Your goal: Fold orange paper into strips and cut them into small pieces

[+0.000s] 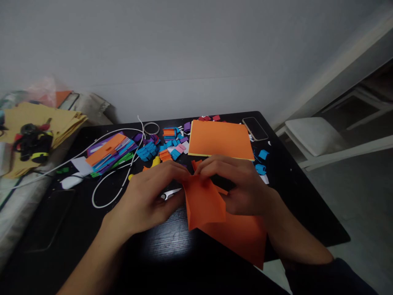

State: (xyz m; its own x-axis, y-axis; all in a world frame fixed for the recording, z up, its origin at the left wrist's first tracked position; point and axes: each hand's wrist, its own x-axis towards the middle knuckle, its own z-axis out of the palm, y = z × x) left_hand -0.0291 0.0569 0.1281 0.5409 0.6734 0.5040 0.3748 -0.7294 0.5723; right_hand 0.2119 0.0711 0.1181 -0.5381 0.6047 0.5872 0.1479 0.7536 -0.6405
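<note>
L hand [150, 196] & R hand [245, 186] both pinch top edge of folded orange paper [205, 203], over black tabletop [168, 241]; scissors [170, 193] next to L thumb, partly hidden; orange-topped paper stack [221, 140] just beyond R hand, w/ phone [255, 128] beside it.

Extends bare left forearm [95, 258] from seven o'clock, right forearm [294, 237] with dark sleeve [325, 278] from four. Holds left hand [153, 192] and right hand [239, 180] close together, slightly toward six o'clock of centre, fingers bent inward and pinching.

A black table [307, 213] bears blue paper pieces [147, 152], orange sheets [221, 139], a white cable [106, 207] and seemingly a phone [255, 128]
</note>
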